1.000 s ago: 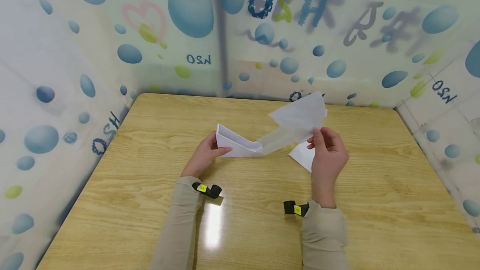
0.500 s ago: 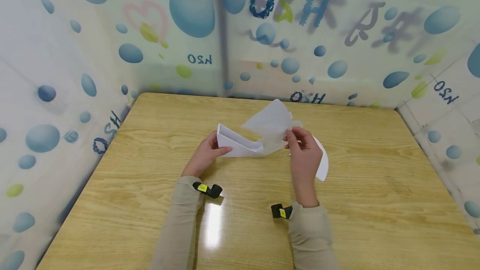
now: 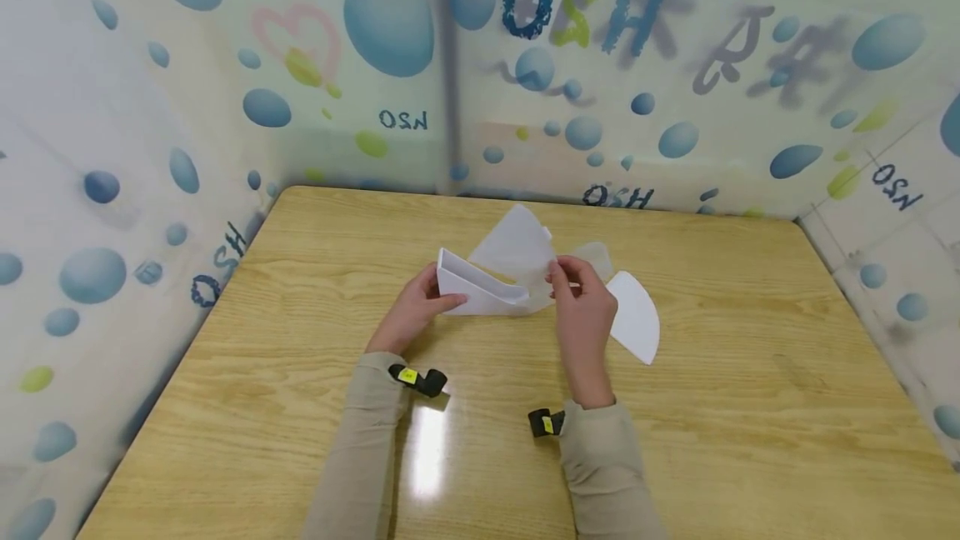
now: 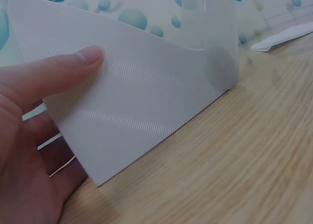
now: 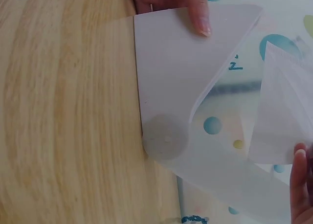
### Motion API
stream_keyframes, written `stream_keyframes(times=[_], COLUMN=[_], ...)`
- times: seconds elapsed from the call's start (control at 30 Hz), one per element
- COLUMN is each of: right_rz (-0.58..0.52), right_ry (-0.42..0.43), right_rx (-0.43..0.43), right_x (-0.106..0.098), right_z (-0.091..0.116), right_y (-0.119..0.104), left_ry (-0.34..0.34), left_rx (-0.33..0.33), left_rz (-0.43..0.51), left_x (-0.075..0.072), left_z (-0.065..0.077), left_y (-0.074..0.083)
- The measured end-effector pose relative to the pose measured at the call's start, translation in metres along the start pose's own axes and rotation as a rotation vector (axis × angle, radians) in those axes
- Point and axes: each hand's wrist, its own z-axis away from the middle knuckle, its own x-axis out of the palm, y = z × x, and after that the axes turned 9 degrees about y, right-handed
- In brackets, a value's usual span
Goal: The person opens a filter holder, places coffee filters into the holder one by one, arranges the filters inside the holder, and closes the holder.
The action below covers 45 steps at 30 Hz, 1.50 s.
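Observation:
My left hand (image 3: 408,311) grips the wide end of a white coffee filter case (image 3: 476,290), thumb on its ribbed front and fingers behind. The case stands on its lower edge, its slot facing up. A translucent cover (image 5: 230,185) joins it at a round pivot and swings out to the right, passing behind my right hand (image 3: 585,307). That hand pinches a thin white paper coffee filter (image 3: 513,244) by its edge. The filter is held up just behind the case's slot, and its crimped edge shows in the right wrist view.
A white fan-shaped piece (image 3: 635,319), like another coffee filter, lies on the wooden table (image 3: 750,357) to the right of my right hand. A wall sheet with blue drops (image 3: 390,19) rises behind the table's far edge.
My right hand has moved left with the coffee filter, bringing it from the far right to just behind the case. The fan-shaped piece on the table is now uncovered. My left hand holds still.

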Motion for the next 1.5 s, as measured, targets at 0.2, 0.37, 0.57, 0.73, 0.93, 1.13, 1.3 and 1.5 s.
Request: stream_keyframes(times=[0.2, 0.37, 0.57, 0.73, 0.93, 1.13, 1.3, 1.5], right_rz=[0.027, 0.042, 0.066, 0.083, 0.102, 0.137, 0.118, 0.082], right_ry=[-0.020, -0.037, -0.071, -0.093, -0.099, -0.121, -0.152, -0.175], right_rx=[-0.030, -0.068, -0.094, -0.124, -0.172, -0.202, -0.168, -0.097], right_x=[0.003, 0.003, 0.006, 0.009, 0.014, 0.017, 0.019, 0.020], right_z=[0.002, 0.004, 0.006, 0.009, 0.012, 0.016, 0.017, 0.017], right_y=[0.003, 0.004, 0.006, 0.007, 0.009, 0.011, 0.011, 0.010], left_ry=[0.007, 0.016, 0.024, 0.022, 0.012, 0.010, 0.006, 0.003], left_rx=[-0.008, 0.017, 0.037, -0.003, -0.025, -0.030, -0.029, -0.019], left_rz=[0.006, 0.004, 0.006, 0.006, -0.006, 0.001, 0.006, 0.001], left_x=[-0.001, -0.001, 0.000, 0.000, 0.001, 0.002, 0.001, 0.001], left_z=[-0.007, -0.011, -0.011, -0.009, -0.002, -0.001, -0.002, -0.002], left_y=[-0.014, -0.026, -0.027, -0.019, -0.002, 0.001, 0.000, 0.000])
